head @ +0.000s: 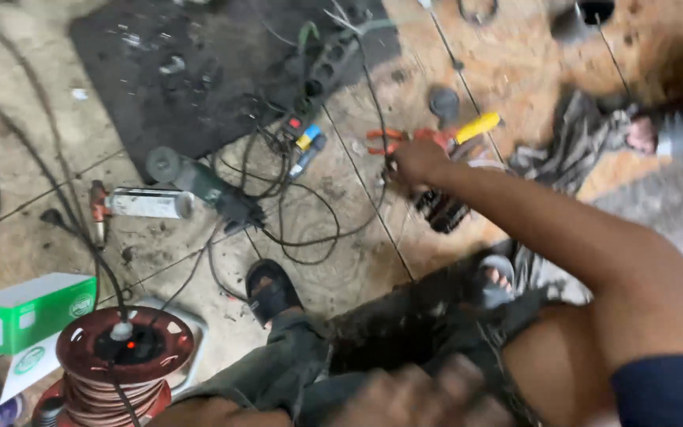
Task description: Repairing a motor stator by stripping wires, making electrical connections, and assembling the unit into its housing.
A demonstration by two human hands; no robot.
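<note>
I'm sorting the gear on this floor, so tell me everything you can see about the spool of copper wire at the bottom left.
The spool of copper wire stands on end on the floor at the lower left, seen from above. Its round top flange looks reddish-brown with a dark centre hole; bare copper turns show stacked beneath it. A black cable runs to a pale fitting at the hub. Green-and-white boxes sit just to its left. Neither hand touches it.
</note>
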